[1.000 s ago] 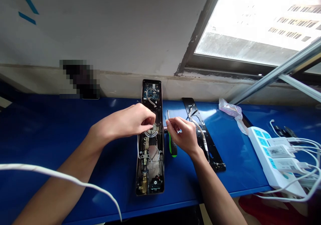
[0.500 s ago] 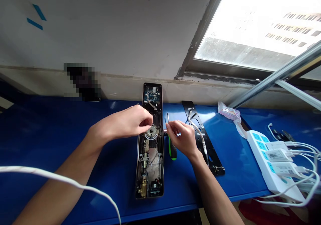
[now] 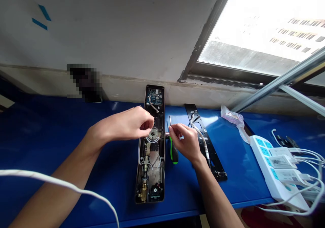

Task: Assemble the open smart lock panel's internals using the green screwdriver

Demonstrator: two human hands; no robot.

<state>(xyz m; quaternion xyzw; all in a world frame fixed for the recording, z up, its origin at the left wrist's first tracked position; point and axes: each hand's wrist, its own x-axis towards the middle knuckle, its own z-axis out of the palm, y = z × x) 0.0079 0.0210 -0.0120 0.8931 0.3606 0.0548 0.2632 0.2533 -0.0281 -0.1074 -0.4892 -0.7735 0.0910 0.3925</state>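
Note:
A long black housing (image 3: 163, 173), apparently the opened body of an electronic door lock, lies lengthwise in front of me. Inside it are a circuit board (image 3: 154, 98), a round metal disc (image 3: 153, 134) and a brass part (image 3: 143, 191). My left hand (image 3: 138, 123) is over its middle, thumb and forefinger pinched at the disc's upper left edge. Whatever those fingers hold is hidden. To the right of the housing, my right hand (image 3: 186, 139) pinches a thin metal rod (image 3: 170, 120) that points up and away. A green and black tool handle (image 3: 174, 152) lies beside that hand.
A black perforated plate (image 3: 215, 163) with a sleeved cable (image 3: 203, 143) lies right of my hand. Farther right are a plastic-wrapped packet (image 3: 231, 116) and a white power strip (image 3: 261, 160) with several adapters. A loose white cable (image 3: 63, 184) crosses above my left forearm.
The view has shifted slightly. Both hands keep nearly the same pose and place, the left at the disc and the right with the rod.

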